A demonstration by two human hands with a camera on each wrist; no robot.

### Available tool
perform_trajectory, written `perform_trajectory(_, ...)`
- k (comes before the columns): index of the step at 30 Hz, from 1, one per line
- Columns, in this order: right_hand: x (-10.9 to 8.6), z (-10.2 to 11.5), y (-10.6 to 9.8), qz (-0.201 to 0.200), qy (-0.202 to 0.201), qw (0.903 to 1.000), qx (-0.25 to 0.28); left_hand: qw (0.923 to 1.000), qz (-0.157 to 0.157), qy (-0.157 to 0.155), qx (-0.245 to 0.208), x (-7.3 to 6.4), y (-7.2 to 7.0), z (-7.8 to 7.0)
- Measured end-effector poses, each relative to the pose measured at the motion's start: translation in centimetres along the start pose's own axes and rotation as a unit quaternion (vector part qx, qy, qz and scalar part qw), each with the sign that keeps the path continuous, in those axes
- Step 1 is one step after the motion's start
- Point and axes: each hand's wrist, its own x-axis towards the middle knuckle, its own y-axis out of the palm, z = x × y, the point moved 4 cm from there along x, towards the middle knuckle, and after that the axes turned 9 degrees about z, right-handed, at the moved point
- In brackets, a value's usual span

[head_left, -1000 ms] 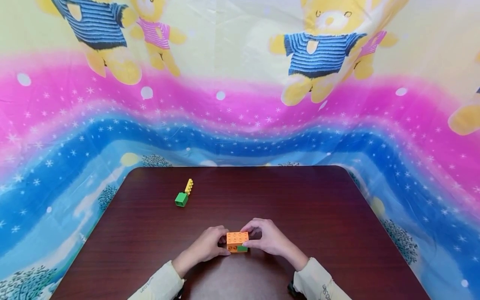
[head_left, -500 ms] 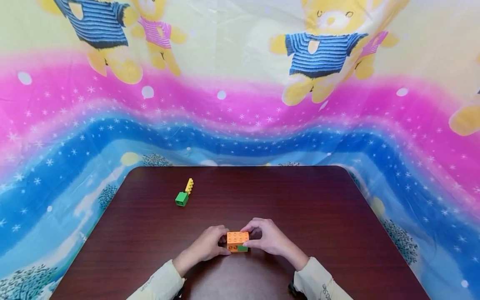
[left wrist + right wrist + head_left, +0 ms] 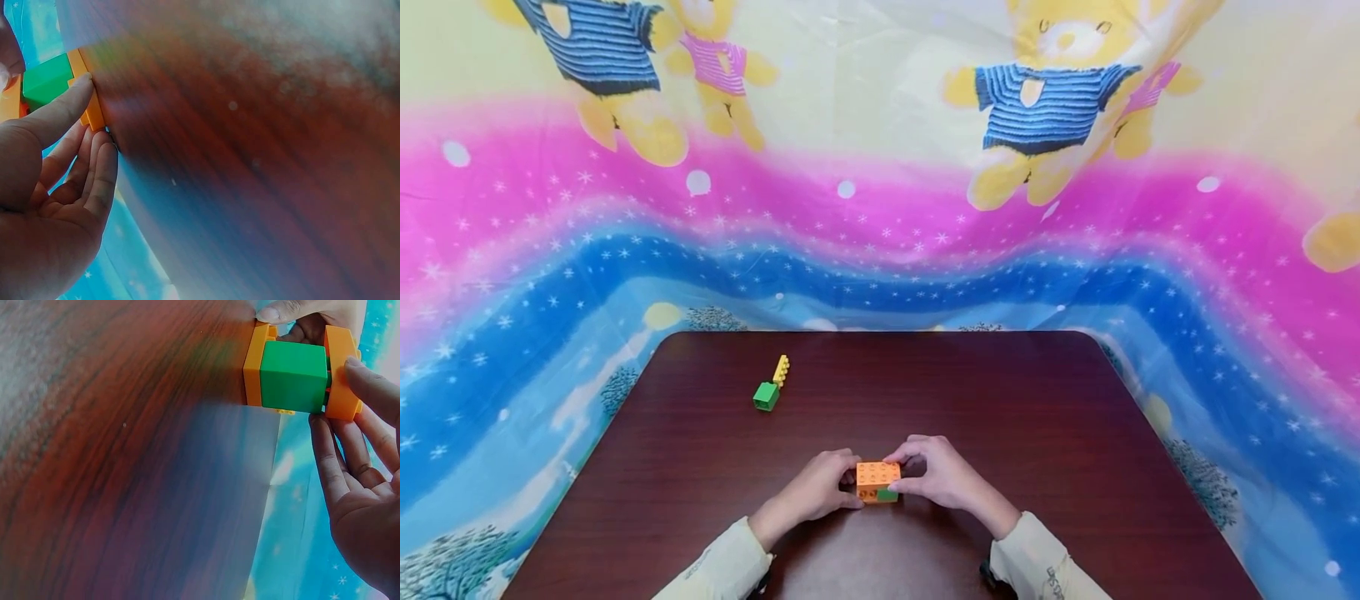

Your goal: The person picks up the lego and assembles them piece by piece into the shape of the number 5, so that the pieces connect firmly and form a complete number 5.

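In the head view my left hand (image 3: 815, 487) and right hand (image 3: 942, 475) meet around a small stack of toy building bricks near the front of the table. An orange brick (image 3: 877, 472) with studs forms the top, and my right thumb and fingers pinch it. Below it stands a green block (image 3: 294, 376). A narrow gap with green studs shows between these two in the right wrist view. At the bottom lies a thin orange plate (image 3: 253, 367), which my left thumb and fingers grip by its end. The stack's far side is hidden.
Further back on the dark brown table (image 3: 1000, 392), to the left, lie a loose green block (image 3: 766, 396) and a narrow yellow studded brick (image 3: 782, 371), close together. A patterned cloth (image 3: 865, 225) with bears hangs behind the table and along its sides.
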Motion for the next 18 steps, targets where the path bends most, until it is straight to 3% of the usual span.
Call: perform_trajectory(18, -0.14, 0.69, -0.07, -0.004, 0.002, 0.9976, -0.07, 1.0, -0.005, 0.006, 0.002, 0.01, 0.08, -0.02)
